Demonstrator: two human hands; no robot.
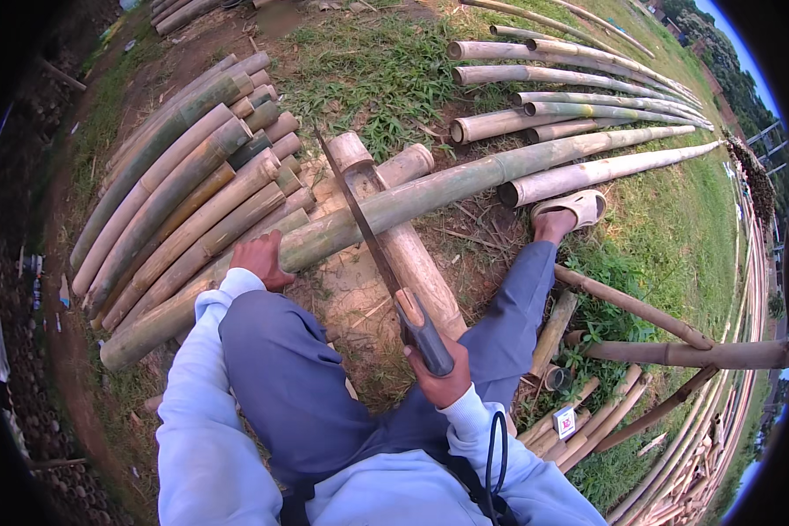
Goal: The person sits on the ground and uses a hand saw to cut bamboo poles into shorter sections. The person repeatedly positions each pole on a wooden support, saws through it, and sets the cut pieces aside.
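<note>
Long blade [359,210] – across green bamboo pole [465,180]

Ground [386,70]: patchy grass, bare dirt under the hands. Stack of cut bamboo poles [184,193] lies on it just beyond the left hand [261,259]. Short thick bamboo log [408,250] on the dirt ahead of the right hand [438,373]. Row of long poles [587,105] well beyond the right hand. Thinner sticks [640,307] to its right.

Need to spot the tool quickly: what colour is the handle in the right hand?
Dark grey, seen in the head view: the handle in the right hand.
</note>
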